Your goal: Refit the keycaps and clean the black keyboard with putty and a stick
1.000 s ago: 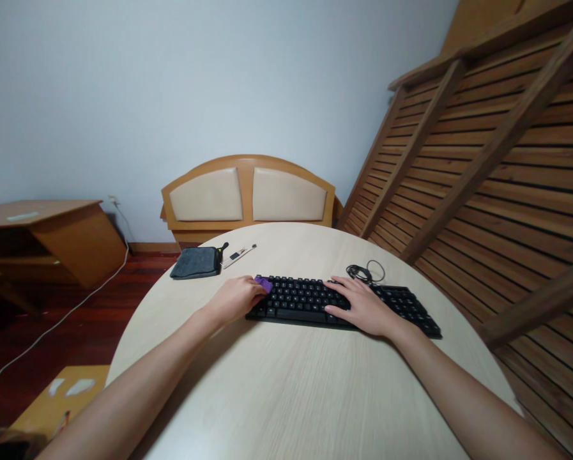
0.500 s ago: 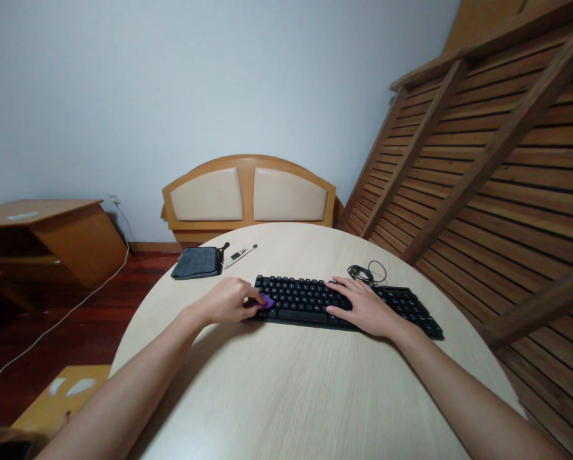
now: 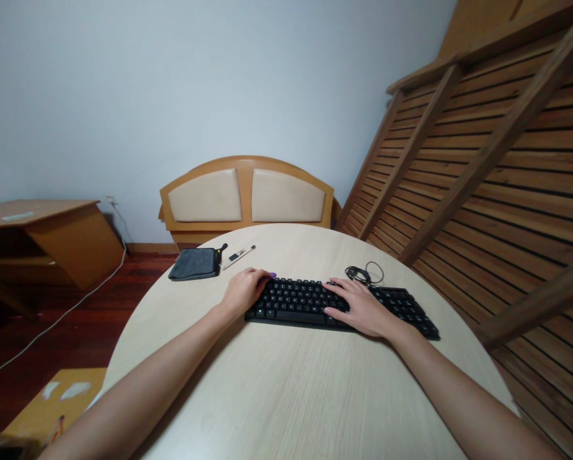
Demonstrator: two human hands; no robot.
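Left hand on a purple piece, right hand on a black keyboard
From here, with twelve at the far side, I see the left fingers curled closed around the purple piece, mostly hidden by them, at the keyboard's ten o'clock corner; the right fingers lie spread over keys toward three; a coiled cable sits just behind at one, and a dark pouch rests at the round table's ten o'clock
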